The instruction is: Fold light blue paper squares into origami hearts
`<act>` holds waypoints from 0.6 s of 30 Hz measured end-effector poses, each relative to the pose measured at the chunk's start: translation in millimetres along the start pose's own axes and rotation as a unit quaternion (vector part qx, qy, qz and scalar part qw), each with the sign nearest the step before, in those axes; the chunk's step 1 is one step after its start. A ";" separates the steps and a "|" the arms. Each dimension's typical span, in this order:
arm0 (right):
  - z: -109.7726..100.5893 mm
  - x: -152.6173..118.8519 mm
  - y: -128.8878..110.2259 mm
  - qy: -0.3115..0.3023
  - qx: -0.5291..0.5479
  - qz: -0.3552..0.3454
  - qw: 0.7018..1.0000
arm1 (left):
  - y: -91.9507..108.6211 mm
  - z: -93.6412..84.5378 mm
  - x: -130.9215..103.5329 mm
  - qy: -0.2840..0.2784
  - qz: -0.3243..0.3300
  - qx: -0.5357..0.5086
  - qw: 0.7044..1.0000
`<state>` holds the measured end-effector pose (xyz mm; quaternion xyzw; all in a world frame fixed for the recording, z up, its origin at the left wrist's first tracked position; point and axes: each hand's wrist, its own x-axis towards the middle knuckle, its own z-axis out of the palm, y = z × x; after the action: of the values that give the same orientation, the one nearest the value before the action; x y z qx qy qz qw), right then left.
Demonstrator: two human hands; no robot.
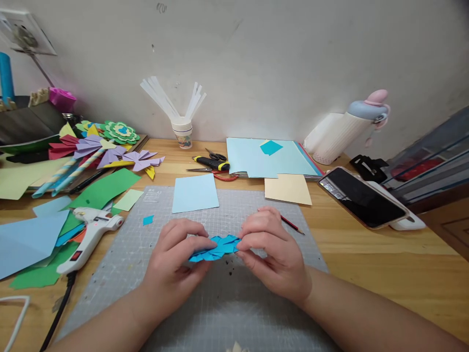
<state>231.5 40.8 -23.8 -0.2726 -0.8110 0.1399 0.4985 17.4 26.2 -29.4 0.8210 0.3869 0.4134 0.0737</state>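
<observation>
On the wooden worktop (pixel 366 259) lies a grey gridded mat (pixel 234 313); above it the left hand (pixel 174 259) and right hand (pixel 276 254) face each other, neither nearer, with a pleated blue paper piece (pixel 222 247) between them, its long axis running from hand to hand; the left hand grips its left end, fingers over, thumb below; the right hand, half curled, pinches its right end; a small blue scrap (pixel 148 220) lies apart, beyond the left hand.
</observation>
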 end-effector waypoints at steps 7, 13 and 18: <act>4.4 -0.9 3.3 -0.013 0.027 0.034 0.999 | -4.3 -1.5 -2.2 -0.029 -0.021 -0.013 0.999; 9.6 -4.9 6.9 -0.017 0.066 0.078 0.995 | -5.2 -2.4 -2.0 -0.039 -0.039 -0.006 0.998; 8.6 -3.2 5.9 -0.024 0.065 0.095 0.993 | -6.9 -1.2 -2.1 -0.068 -0.045 -0.022 0.996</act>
<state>226.8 44.0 -33.1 -0.3116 -0.7824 0.2455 0.4800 11.8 29.3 -33.0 0.8271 0.4086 0.3610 0.1365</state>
